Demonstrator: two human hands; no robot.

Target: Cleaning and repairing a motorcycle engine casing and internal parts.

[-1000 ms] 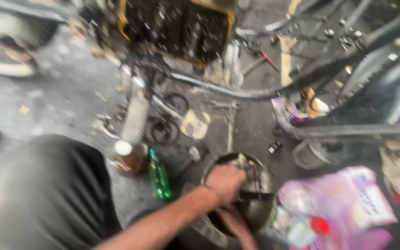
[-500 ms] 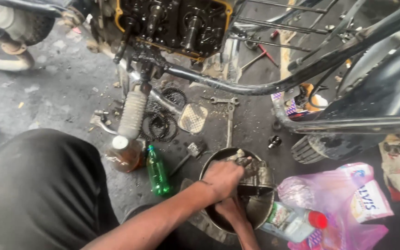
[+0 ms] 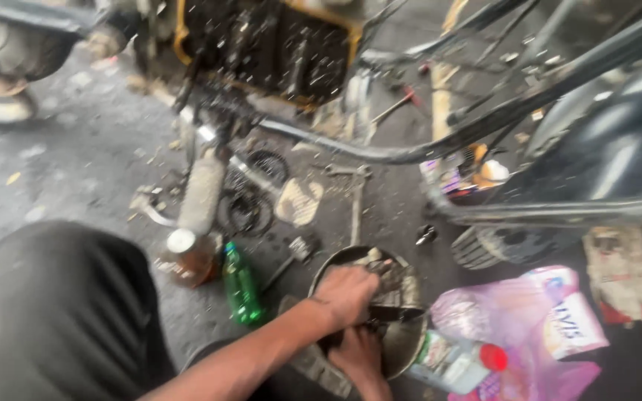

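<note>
Hands are working inside a round metal bowl [image 3: 403, 349] that is sitting on the oily floor, low enough for the crouching person to reach down into it. Left hand [image 3: 347, 295] is curling into a fist at the bowl's ten o'clock rim, closing on a dark, greasy part [image 3: 391, 312] that is poking out toward three o'clock from the knuckles. Right hand [image 3: 358, 358] is lying just below, at six o'clock, partly hidden; whether it is gripping anything I cannot tell. Beside the bowl, a green bottle [image 3: 241, 286] is lying at nine o'clock and a clear bottle with a red cap [image 3: 458, 362] at four o'clock, both within easy reach. Pink plastic bags [image 3: 529, 327] are lying at three o'clock.
</note>
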